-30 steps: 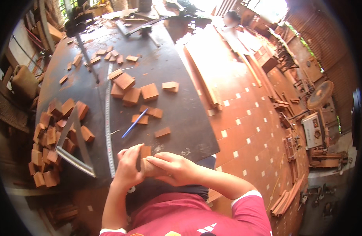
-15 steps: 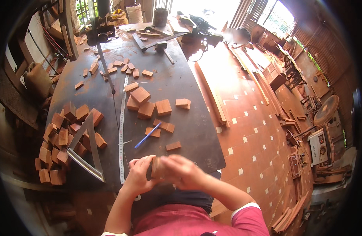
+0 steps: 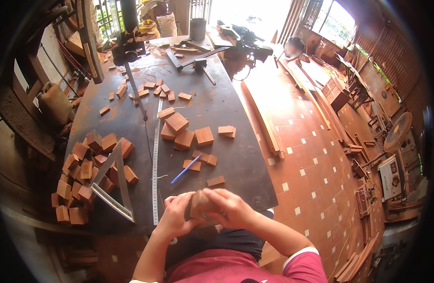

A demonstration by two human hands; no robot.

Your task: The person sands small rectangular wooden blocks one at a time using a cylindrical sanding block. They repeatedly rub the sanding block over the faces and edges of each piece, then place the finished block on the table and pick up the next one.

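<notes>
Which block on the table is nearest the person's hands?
The small block beyond the right hand: it lies alone, nearer than those by the blue pen.

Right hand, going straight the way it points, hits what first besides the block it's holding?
Probably the left hand, across the wooden block; depth is unclear, so the right hand might pass over toward the blue pen.

The long white measuring strip [image 3: 155, 181] has tiny marks, too small to read. Dark letters run along the pale box [image 3: 389, 178].
</notes>
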